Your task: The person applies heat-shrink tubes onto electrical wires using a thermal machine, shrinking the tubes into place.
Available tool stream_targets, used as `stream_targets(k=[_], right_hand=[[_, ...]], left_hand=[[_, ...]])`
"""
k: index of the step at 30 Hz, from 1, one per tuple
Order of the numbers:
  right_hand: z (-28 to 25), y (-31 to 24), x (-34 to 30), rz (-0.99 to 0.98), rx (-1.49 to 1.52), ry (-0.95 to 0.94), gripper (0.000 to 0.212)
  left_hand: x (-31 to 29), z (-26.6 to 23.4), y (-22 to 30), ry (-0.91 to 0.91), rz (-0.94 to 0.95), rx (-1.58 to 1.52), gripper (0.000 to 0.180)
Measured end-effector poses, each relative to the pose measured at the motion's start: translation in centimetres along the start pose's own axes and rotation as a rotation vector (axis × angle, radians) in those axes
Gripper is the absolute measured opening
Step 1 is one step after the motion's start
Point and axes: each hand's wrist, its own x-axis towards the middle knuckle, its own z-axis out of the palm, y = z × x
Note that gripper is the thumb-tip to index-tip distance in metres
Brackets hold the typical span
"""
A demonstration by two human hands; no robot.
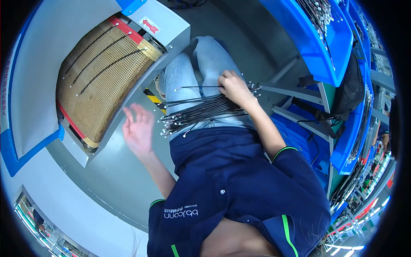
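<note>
A pile of thin black cables (205, 110) with small white connectors at their ends lies across my lap. My right hand (235, 89) is above the pile, its fingers closed on one black cable (195, 87) that sticks out to the left with a white connector at its tip. Between my lap and the conveyor, my left hand (139, 128) is raised, slightly blurred, with its fingers apart and nothing in them. Three black cables (99, 52) lie spaced apart on the brown mesh belt (112, 88) at the left.
A grey machine housing (173, 32) with a red arrow label borders the belt. Blue bins (314, 40) filled with more cables stand at the right on a metal frame (291, 92). Behind my left hand, black-and-yellow tape (153, 99) shows near the floor.
</note>
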Motion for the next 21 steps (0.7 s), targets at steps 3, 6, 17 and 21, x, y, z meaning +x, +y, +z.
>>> stream_targets(k=[3, 6, 17, 21], right_hand=[[-1.1, 0.6, 0.3, -0.102, 0.089, 0.019, 0.012], [-2.3, 0.1, 0.2, -0.103, 0.345, -0.065, 0.01], [-9.5, 3.1, -2.1, -0.247, 0.187, 0.01, 0.014], [-10.1, 4.0, -2.8, -0.321, 0.143, 0.092, 0.011]], left_hand=[[0.1, -0.2, -4.2, -0.106, 0.005, 0.16, 0.032], [0.7, 1.7, -7.5, 0.046, 0.295, 1.544, 0.039], [0.4, 0.1, -4.7, -0.141, 0.085, 2.284, 0.014], [-0.1, 1.2, -5.6, -0.102, 0.035, 2.162, 0.015]])
